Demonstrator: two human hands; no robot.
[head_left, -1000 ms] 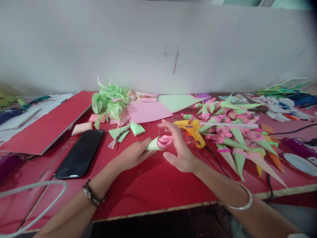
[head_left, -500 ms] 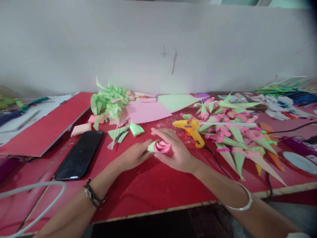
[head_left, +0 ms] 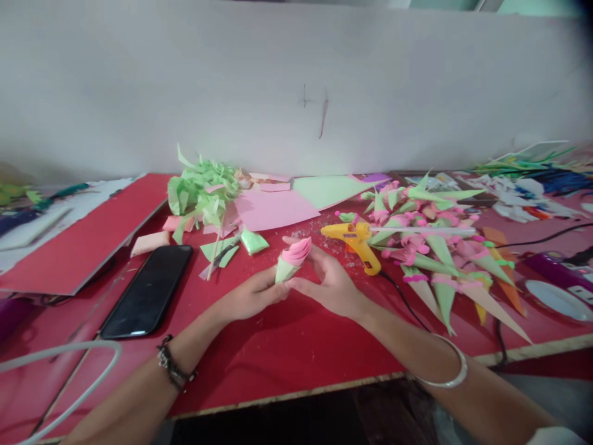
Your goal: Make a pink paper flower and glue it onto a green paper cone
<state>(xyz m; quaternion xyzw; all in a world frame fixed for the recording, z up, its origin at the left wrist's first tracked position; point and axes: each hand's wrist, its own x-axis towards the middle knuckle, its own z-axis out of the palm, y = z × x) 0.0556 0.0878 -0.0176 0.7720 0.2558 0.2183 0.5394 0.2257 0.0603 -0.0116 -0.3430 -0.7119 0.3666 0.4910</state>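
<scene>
A paper flower [head_left: 296, 251] with layered pink petals and a pale green cone-shaped base stands tilted between my hands, its petals up and to the right. My left hand [head_left: 252, 298] is closed on the lower part of the green cone. From the other side, my right hand [head_left: 334, 285] curves round the flower, its thumb near the cone and its fingers partly hidden behind the petals. Just right of my hands lies a yellow glue gun [head_left: 356, 242] with a clear glue stick in its back.
Pink and green paper cones [head_left: 440, 253] are piled at right. A black phone [head_left: 148, 290], a small green packet [head_left: 254, 242] and crumpled green paper [head_left: 204, 191] lie at left. Pink paper sheets [head_left: 278, 209] rest near the wall. A white cable [head_left: 83, 346] loops at lower left.
The flower has turned from lying sideways with its petals facing right to a more upright tilt. My right hand has moved slightly lower and no longer cups the petals.
</scene>
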